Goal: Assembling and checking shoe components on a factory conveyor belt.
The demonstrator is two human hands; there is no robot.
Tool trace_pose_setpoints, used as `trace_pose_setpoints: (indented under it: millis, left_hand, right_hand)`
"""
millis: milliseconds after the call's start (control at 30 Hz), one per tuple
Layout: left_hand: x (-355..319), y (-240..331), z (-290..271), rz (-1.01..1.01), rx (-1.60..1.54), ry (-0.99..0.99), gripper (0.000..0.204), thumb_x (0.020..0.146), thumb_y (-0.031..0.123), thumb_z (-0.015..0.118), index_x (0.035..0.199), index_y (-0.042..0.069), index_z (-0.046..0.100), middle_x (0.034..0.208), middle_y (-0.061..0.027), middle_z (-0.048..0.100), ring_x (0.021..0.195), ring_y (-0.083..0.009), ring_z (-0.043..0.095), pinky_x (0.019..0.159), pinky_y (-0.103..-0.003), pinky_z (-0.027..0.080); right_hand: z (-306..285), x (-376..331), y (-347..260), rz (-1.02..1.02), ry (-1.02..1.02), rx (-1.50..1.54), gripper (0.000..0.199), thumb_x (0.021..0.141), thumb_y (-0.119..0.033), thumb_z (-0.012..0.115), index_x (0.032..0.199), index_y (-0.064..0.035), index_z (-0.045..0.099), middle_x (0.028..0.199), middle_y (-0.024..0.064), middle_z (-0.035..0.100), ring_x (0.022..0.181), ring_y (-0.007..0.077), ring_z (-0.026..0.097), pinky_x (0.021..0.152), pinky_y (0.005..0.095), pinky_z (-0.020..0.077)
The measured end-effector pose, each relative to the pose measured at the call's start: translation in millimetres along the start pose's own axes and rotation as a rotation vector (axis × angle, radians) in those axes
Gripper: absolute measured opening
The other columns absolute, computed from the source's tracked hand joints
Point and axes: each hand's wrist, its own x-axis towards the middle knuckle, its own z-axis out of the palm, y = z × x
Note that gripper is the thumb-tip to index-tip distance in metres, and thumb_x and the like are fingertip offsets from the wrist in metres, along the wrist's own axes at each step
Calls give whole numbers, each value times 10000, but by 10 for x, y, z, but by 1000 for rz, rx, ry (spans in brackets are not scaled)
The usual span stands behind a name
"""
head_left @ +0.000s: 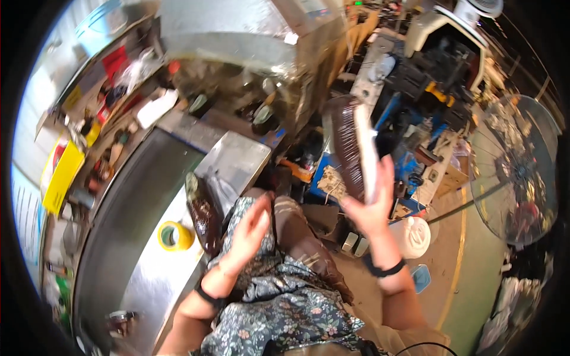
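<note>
My right hand (375,212) is raised at right of centre, its thumb and fingers about the lower end of a long dark-brown piece with a white side (349,145). The piece stands nearly upright and is blurred, so its kind is unclear. Over my lap, my left hand (248,230) is open and empty, fingers stretched out. Left of it, a glossy dark-brown shoe-shaped form (203,216) with a grey-green end lies on the metal worktop (155,279). A roll of yellow tape (176,236) sits beside that form.
A dark conveyor belt (122,219) curves along the left, with a cluttered shelf (98,127) beyond it. A large metal machine (231,35) stands ahead. At right are a black machine (436,77), a white jug (414,237) and a caged fan (519,172).
</note>
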Motion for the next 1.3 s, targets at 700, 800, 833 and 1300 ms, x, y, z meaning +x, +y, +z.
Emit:
trace_pose_setpoints:
  millis: [700, 800, 833, 1300]
  left_hand:
    - [-727, -32, -1061, -112, 108, 601, 306, 948, 90, 625, 1231, -8, 561, 1116, -73, 619, 1004, -142, 605, 905, -290, 486]
    - [-746, -47, -1212, -65, 316, 584, 321, 923, 85, 642, 1221, -6, 564, 1143, -114, 605, 1044, -198, 596, 928, -315, 478]
    - [-730, 28, -1216, -32, 556, 540, 363, 907, 95, 659, 1240, -5, 553, 1175, -150, 599, 1089, -250, 594, 953, -345, 473]
    - [290, -534, -1793, -297, 495, 844, 721, 768, 310, 800, 1299, -49, 472, 1052, -212, 690, 907, -315, 692, 805, -388, 541]
  right_hand:
    - [879, -499, -19, 1322, -450, 1413, 664, 833, -322, 536, 1387, 30, 438, 1394, 196, 516, 1269, 418, 504, 991, 654, 432]
    - [1791, 50, 176, 1075, -371, 1432, 591, 879, -330, 543, 1368, -8, 466, 1343, 170, 566, 1215, 385, 552, 979, 630, 461]
    - [2170, 263, 235, 1005, -367, 1416, 514, 891, -269, 553, 1331, -9, 498, 1302, 157, 590, 1180, 352, 581, 961, 602, 487]
    - [3490, -337, -41, 606, -1045, 696, 450, 900, -195, 703, 1290, -17, 563, 1167, 60, 645, 1085, 144, 597, 922, 300, 488]
